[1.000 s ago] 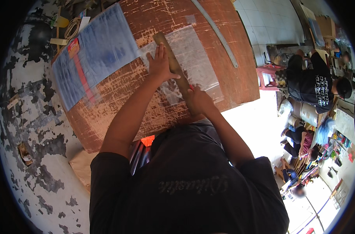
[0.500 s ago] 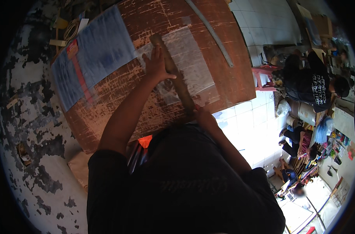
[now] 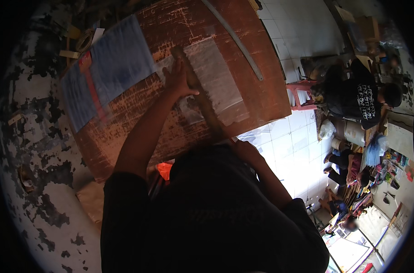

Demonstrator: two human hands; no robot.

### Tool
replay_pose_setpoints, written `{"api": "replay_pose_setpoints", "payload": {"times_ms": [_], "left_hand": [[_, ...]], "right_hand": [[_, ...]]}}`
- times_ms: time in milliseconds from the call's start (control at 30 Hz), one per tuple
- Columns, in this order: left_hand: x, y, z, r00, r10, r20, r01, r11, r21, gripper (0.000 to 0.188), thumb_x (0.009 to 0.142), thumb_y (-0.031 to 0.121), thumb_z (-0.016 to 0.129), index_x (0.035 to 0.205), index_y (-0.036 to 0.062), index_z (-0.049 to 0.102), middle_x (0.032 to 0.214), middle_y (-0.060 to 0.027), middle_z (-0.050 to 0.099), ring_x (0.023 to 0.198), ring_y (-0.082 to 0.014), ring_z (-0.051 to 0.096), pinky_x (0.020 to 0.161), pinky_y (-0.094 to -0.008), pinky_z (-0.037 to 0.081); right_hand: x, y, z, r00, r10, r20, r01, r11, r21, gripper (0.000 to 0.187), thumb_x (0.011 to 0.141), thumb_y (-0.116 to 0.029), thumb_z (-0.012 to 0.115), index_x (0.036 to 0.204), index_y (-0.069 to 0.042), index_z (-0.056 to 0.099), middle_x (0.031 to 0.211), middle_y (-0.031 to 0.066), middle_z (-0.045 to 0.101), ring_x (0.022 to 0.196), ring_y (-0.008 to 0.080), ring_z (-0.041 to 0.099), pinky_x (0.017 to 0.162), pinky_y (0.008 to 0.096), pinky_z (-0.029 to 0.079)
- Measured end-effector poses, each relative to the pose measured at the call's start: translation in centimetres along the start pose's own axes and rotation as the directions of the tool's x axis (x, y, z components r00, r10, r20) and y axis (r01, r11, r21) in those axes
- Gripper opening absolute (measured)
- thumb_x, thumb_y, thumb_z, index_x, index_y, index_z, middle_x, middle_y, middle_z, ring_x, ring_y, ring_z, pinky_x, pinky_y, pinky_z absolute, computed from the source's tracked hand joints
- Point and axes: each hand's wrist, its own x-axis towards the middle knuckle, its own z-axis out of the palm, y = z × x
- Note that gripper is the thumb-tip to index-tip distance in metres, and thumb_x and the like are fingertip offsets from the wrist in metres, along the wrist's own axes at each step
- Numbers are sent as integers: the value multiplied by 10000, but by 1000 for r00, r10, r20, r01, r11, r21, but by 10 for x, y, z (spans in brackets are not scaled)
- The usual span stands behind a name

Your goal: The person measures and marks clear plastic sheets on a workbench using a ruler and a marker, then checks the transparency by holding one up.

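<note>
A worn brown board [image 3: 120, 141] fills the tabletop in front of me, scored with many pale cuts. Across a clear plastic sheet [image 3: 220, 68] on it lies a long, dark, rough-edged strip [image 3: 201, 98], slanting toward my body. My left hand [image 3: 177, 84] presses down along this strip with fingers stretched out and thumb spread over its side. Just off the near edge of the board, my right hand [image 3: 247, 152] is closed near the strip's near end. A thin bit shows at its fingers, but I cannot make out what it is.
Bluish plastic sheets [image 3: 113, 63] with a red strip [image 3: 93, 93] lie at the left. A grey bar [image 3: 234, 38] rests at the far right of the board. A red stool [image 3: 302, 95] stands beyond. Several people, one in a printed black shirt [image 3: 352, 98], sit at right.
My right hand has moved right and toward me, off the board's near edge. My left hand stays on the strip. The view has shifted slightly.
</note>
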Motion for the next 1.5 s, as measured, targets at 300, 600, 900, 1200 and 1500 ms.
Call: {"api": "replay_pose_setpoints", "payload": {"times_ms": [300,600,900,1200,1500], "left_hand": [[-10,-15,25,999,31,-39,-36,987,-154,1550,616,700,915,1696,87,-13,1774,-145,-71,1640,-331,-6,1271,-709,70],[-67,16,38,972,29,-234,-75,978,-193,1217,752,556,885,1639,8,256,1724,-277,138,1615,-424,116,1275,-650,160],[-108,146,-22,929,-35,-367,-266,627,-732,735,993,479,677,1540,21,500,1379,-270,640,1248,-379,656,1041,-453,519],[-143,52,-93,897,-303,-323,-242,275,-930,382,1109,374,548,1318,98,708,1191,-97,776,993,-205,741,874,-368,561],[-222,-89,-287,801,-222,-555,-329,611,-720,333,1081,329,622,1210,42,734,996,-22,792,847,-87,700,713,-273,523]], "right_hand": [[121,-6,-65,612,-13,-791,128,988,83,544,897,-392,798,1128,61,604,1157,300,570,1071,493,622,860,537,527],[136,-8,-86,828,94,-553,203,868,452,589,787,-195,888,1224,34,566,1120,230,634,984,374,690,831,477,575],[63,-34,-183,823,-400,-403,566,515,644,439,829,-151,896,1143,13,637,831,43,691,650,148,668,548,334,528],[80,-14,-174,620,-228,-751,578,780,239,500,831,-159,884,1213,32,624,989,117,697,993,281,692,879,427,546],[164,-5,-186,789,-352,-503,578,702,415,509,812,-217,883,1216,-4,661,1062,168,726,998,357,698,933,451,532]]}}
